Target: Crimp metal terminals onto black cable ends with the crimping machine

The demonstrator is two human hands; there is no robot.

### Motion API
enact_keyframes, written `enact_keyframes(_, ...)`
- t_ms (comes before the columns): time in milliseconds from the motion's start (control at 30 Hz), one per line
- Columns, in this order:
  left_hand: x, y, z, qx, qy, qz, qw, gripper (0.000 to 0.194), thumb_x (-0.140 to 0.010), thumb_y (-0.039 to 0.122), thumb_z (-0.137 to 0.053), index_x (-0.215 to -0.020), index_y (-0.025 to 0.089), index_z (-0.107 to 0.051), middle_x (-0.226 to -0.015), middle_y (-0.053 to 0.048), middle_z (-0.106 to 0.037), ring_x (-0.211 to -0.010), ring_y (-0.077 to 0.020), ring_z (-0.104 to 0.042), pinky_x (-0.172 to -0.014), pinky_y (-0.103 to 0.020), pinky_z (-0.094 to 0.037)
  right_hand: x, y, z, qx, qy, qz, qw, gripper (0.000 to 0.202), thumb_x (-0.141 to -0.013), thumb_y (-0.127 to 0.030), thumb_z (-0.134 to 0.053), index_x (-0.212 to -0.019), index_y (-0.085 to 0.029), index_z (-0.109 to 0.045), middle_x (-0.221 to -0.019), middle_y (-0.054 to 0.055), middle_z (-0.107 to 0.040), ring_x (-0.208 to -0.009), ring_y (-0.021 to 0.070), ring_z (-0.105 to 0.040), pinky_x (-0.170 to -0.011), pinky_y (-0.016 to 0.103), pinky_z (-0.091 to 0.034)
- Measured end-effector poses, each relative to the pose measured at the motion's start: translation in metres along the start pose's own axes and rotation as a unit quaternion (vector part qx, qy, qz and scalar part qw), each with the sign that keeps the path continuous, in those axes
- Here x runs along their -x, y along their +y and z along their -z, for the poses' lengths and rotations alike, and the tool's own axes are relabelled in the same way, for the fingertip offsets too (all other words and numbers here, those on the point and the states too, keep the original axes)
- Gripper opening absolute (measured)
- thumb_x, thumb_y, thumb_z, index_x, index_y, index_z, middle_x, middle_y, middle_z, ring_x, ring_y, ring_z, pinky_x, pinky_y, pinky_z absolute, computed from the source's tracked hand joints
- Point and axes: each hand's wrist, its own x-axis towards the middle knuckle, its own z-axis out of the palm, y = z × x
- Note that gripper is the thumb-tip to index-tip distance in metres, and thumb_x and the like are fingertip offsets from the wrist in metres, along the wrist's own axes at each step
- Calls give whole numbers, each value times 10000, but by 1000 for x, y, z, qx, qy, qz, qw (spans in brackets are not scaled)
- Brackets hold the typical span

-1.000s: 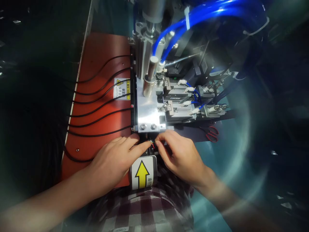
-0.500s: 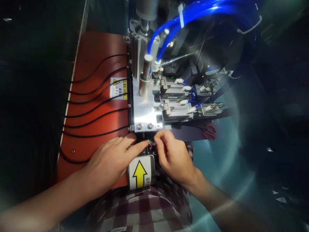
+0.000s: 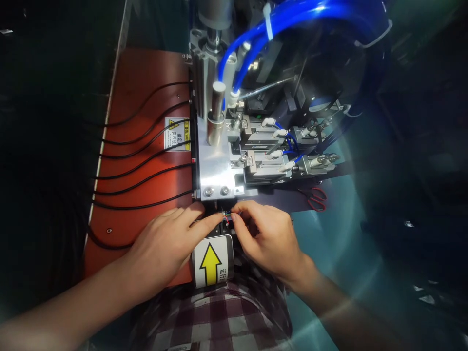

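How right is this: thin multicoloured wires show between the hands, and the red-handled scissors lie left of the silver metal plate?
Wrong side: the head view shows the red-handled scissors right of the silver plate. The wires do show between left hand and right hand.

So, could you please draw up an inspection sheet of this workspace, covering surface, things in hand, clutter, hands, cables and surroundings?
Surface: orange-red panel on the left, with a warning label; dark plate on the right.
Things in hand: thin coloured wires, one red, between the hands.
Clutter: red-handled scissors on the dark plate.
Left hand: a fingertip reaches the wires; grip unclear.
Right hand: thumb and forefinger close together at the wires; grip unclear.
Cables: black cables cross the panel; blue tubes arch overhead.
Surroundings: metal machine plate beyond the wires, yellow-arrow label nearer; picture edges dark, blurred.
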Motion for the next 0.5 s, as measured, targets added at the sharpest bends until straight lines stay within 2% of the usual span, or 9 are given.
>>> enact_keyframes(100,0,0,1,3,-3,3,1000,425,-869,65,-397,-1221,218,-578,-907,-76,-624,-750,-212,-617,-617,-317,-496,0,-1,1,4,-10,-10,1000,110,-871,-195,-515,-834,-173,-617,-710,8,-686,-573,131,-576,-594,267,-390)
enact_keyframes(333,-1,1,1,2,13,-4,1000,403,-870,71,-392,-1192,192,-603,-869,-83,-628,-720,-219,-616,-597,-331,-501,-3,3,0,109,6,108,988,150,-891,-183,-509,-833,-148,-642,-639,11,-665,-541,138,-557,-557,307,-333)
enact_keyframes(500,0,0,0,10,5,-5,1000,410,-858,59,-407,-1209,179,-580,-901,-94,-621,-730,-236,-624,-588,-358,-521,-4,6,-2,118,14,138,983,159,-907,-177,-507,-839,-146,-648,-641,7,-671,-536,136,-561,-551,309,-316)
